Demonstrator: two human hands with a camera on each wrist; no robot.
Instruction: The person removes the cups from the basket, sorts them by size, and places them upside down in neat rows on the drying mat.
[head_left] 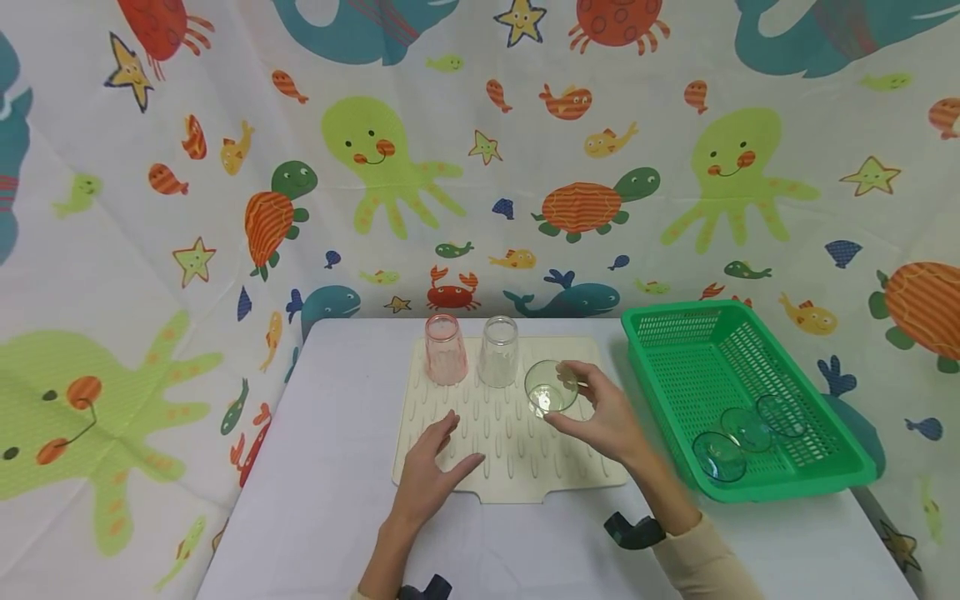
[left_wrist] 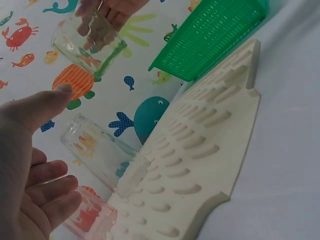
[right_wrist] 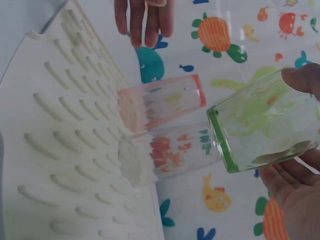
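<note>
My right hand [head_left: 606, 421] grips a clear drinking glass with a green tint [head_left: 542, 392] between thumb and fingers. The glass is held above the right part of a cream drying mat [head_left: 517, 479]; in the right wrist view its thick green base [right_wrist: 223, 142] points toward the mat side. Over the mat's front left part, my left hand [head_left: 426, 473] has its thumb spread from loosely bent fingers and holds nothing. Behind it on the mat stand a pink-tinted glass [head_left: 446, 358] and a colourless glass [head_left: 498, 358], side by side.
A green plastic basket [head_left: 780, 490] stands right of the mat, with three round glass items, one bluish [head_left: 718, 458], lying in its near part. The white table [head_left: 322, 500] meets a curtain [head_left: 465, 167] printed with sea animals at the back.
</note>
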